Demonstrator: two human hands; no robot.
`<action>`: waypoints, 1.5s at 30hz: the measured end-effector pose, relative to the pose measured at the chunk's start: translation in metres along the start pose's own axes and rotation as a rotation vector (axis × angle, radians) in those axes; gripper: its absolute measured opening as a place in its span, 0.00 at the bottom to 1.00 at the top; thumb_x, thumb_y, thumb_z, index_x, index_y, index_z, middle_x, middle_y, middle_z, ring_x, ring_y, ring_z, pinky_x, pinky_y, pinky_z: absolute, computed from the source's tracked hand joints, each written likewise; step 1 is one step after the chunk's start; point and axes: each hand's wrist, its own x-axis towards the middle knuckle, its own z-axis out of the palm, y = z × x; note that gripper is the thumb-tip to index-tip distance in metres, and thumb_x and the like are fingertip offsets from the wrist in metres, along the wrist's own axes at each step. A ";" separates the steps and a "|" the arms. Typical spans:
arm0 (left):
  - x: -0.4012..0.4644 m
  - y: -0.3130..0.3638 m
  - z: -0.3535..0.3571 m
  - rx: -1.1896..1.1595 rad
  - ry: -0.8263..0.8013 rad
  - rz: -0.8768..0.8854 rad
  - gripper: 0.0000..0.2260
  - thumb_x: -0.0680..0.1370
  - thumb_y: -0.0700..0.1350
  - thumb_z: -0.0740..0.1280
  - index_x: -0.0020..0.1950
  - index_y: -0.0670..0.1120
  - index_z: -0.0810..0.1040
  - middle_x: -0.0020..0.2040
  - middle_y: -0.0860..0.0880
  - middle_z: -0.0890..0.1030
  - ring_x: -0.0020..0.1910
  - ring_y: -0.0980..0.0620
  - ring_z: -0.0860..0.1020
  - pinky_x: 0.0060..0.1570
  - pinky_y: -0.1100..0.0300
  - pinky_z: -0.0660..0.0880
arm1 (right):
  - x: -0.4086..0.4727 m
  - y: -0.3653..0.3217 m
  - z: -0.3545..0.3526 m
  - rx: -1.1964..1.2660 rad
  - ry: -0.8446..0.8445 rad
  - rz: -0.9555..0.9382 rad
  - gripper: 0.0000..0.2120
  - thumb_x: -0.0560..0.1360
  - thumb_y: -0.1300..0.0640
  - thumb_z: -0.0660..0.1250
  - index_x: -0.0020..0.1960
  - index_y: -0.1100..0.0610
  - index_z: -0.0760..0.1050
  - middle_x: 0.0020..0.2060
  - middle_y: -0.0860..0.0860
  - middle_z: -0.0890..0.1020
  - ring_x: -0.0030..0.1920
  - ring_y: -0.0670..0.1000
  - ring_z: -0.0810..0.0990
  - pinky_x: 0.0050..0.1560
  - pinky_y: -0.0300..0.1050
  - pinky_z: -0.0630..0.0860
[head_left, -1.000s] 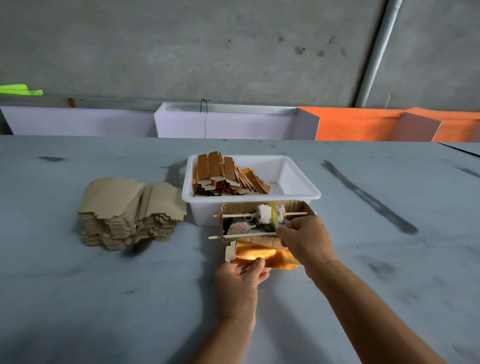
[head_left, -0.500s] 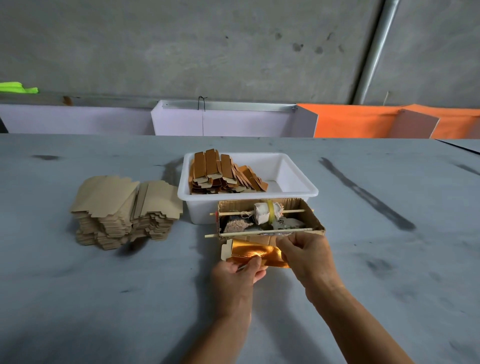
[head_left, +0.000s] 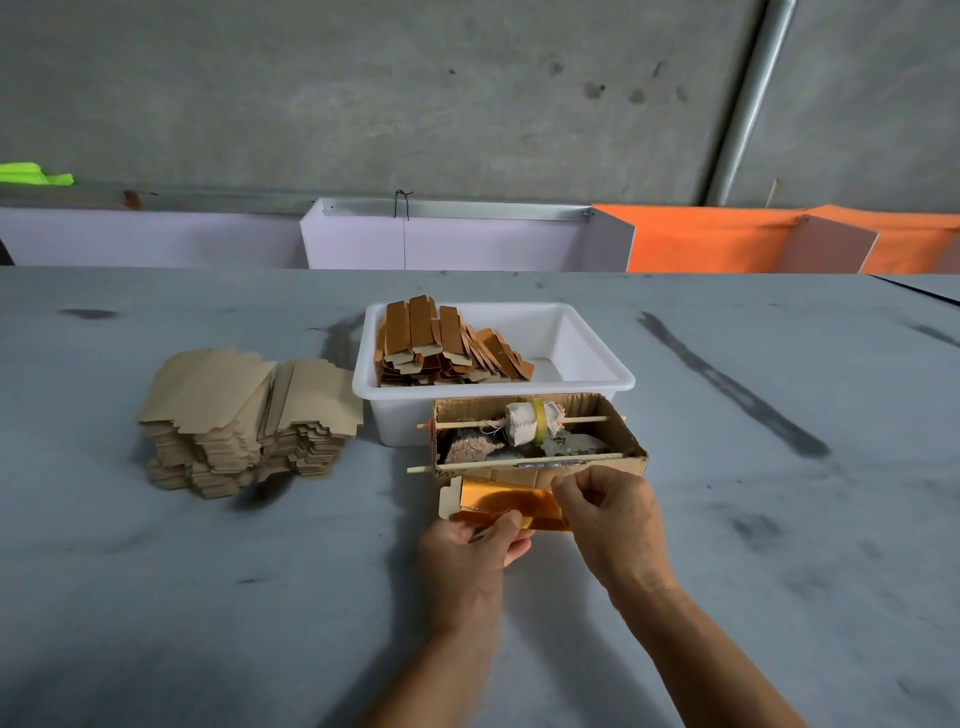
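Note:
A flat gold-foil carton (head_left: 501, 501) lies on the grey table just in front of a small open cardboard box (head_left: 631, 448). My left hand (head_left: 470, 558) pinches the carton's near edge with thumb and fingers. My right hand (head_left: 613, 517) grips the carton's right end, fingers curled over it. The cardboard box holds two wooden skewers (head_left: 519, 460) run across it, a cloth-wrapped roller with yellow tape (head_left: 532, 422) on the far one, and dark lumps beneath.
A white plastic tub (head_left: 597, 374) behind the box holds several folded gold cartons (head_left: 447, 345). A tall stack of flat brown carton blanks (head_left: 244, 421) sits to the left. White and orange panels (head_left: 701, 241) stand along the table's far edge under a concrete wall.
My right hand came back from the roller in the cardboard box and took hold of the gold carton's right end. The left hand kept its pinch on the near edge.

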 end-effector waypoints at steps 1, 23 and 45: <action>-0.001 0.001 0.000 -0.004 0.000 0.001 0.06 0.71 0.35 0.73 0.43 0.41 0.77 0.39 0.47 0.83 0.33 0.52 0.84 0.33 0.63 0.80 | 0.000 0.000 0.000 -0.007 0.003 -0.007 0.13 0.76 0.55 0.66 0.32 0.55 0.77 0.28 0.48 0.78 0.31 0.46 0.77 0.30 0.36 0.71; -0.003 0.005 -0.002 -0.074 -0.049 0.005 0.03 0.71 0.32 0.71 0.43 0.36 0.79 0.36 0.43 0.84 0.33 0.48 0.84 0.34 0.63 0.80 | -0.007 0.011 -0.001 0.066 -0.027 0.006 0.13 0.75 0.56 0.67 0.32 0.55 0.77 0.25 0.46 0.78 0.28 0.43 0.76 0.27 0.33 0.70; -0.034 0.013 -0.006 -0.257 -0.028 0.042 0.03 0.70 0.27 0.68 0.38 0.32 0.78 0.31 0.41 0.81 0.29 0.49 0.81 0.33 0.59 0.81 | -0.052 0.009 -0.004 0.536 -0.288 0.062 0.17 0.75 0.62 0.67 0.28 0.56 0.72 0.21 0.47 0.71 0.23 0.42 0.66 0.25 0.32 0.64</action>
